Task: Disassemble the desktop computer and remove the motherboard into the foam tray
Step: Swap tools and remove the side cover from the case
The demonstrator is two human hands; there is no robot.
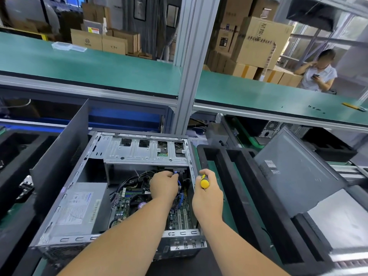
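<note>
The desktop case (83, 198) lies open on its side in front of me. Inside it I see the green motherboard (179, 218), a grey power supply (79, 208) at the left and a metal drive cage (147, 150) at the far end. My left hand (164, 186) reaches into the case under the cage and pinches the plug of a blue cable (178, 198). My right hand (208, 196) hovers over the case's right wall and grips a yellow and black screwdriver (204, 181). A black foam tray (239, 184) with long slots lies just right of the case.
The removed grey side panel (298, 176) leans at the right; another dark panel (59, 156) stands against the case's left. More black foam (16, 152) is at the far left. An aluminium post (191, 76) rises behind the case. A person (318, 74) sits beyond the green shelf (99, 62).
</note>
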